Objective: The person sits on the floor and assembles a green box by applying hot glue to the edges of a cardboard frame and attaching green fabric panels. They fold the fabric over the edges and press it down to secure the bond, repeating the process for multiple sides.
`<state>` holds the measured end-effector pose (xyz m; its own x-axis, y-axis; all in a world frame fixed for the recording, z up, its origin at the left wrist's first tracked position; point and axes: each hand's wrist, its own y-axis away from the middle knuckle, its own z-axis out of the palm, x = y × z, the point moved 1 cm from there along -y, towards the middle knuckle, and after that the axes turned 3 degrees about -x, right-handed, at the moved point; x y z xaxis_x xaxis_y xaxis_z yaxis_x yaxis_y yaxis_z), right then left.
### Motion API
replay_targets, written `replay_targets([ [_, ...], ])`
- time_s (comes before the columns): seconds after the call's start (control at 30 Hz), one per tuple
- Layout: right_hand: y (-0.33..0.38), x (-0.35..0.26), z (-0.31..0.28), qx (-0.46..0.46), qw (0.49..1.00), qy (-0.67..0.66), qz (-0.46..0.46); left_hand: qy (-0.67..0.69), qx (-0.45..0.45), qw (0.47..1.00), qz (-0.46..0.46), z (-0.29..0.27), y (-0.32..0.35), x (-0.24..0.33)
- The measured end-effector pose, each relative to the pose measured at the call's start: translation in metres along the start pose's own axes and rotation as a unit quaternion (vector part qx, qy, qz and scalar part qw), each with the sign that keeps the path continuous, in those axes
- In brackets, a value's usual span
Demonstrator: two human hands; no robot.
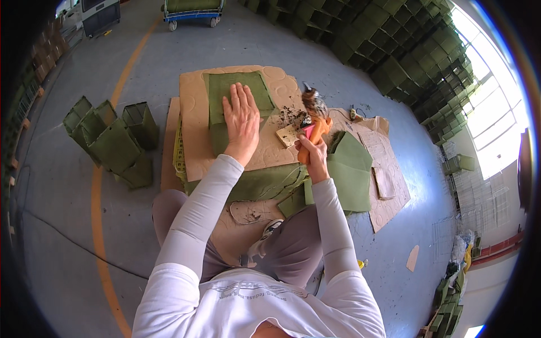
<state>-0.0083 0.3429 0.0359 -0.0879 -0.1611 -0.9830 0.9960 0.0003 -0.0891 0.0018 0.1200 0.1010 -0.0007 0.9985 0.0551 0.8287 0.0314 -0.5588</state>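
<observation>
My left hand (243, 121) lies flat, fingers stretched out, on a green fabric piece (217, 93). The fabric rests on a cardboard sheet (194, 141) over a green block-like stack (253, 185) before my knees. To its right, my right hand (313, 152) is closed around an orange-handled tool (317, 134) with a pink part near its top; its exact kind is not clear. Against the tool's far side is a dark, silvery object (313, 101) I cannot make out. A tan block (287, 136) sits left of the tool, near black crumbs (290, 116).
Folded green fabric (350, 172) lies right of the stack on cardboard (391, 183). Several open green boxes (115, 141) stand on the floor at left. A blue cart (193, 15) is at the back. Green boxes (383, 42) are piled far right; a cable (73, 234) crosses the floor.
</observation>
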Motion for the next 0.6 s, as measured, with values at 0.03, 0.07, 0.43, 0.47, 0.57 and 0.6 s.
replay_targets([
  [0.03, 0.009, -0.004, 0.003, -0.010, 0.999, -0.049, 0.005, -0.003, 0.004, 1.000, 0.004, -0.001, -0.002, 0.003],
  [0.07, 0.019, -0.008, 0.006, -0.020, 0.995, -0.097, 0.010, 0.059, -0.006, 0.998, 0.016, 0.003, -0.004, -0.002],
  [0.43, 0.034, -0.020, 0.026, -0.020, 0.988, -0.148, 0.025, 0.249, -0.126, 0.959, 0.055, 0.028, -0.093, -0.111],
  [0.47, 0.036, -0.018, 0.033, -0.034, 0.984, -0.174, 0.032, 0.252, -0.143, 0.955, 0.062, 0.038, -0.094, -0.119],
  [0.57, 0.038, 0.000, 0.045, -0.078, 0.965, -0.242, 0.057, 0.212, -0.066, 0.973, 0.069, 0.048, -0.088, -0.120],
  [0.6, 0.041, 0.006, 0.057, -0.087, 0.955, -0.274, 0.068, 0.188, -0.019, 0.980, 0.059, 0.047, -0.077, -0.119],
])
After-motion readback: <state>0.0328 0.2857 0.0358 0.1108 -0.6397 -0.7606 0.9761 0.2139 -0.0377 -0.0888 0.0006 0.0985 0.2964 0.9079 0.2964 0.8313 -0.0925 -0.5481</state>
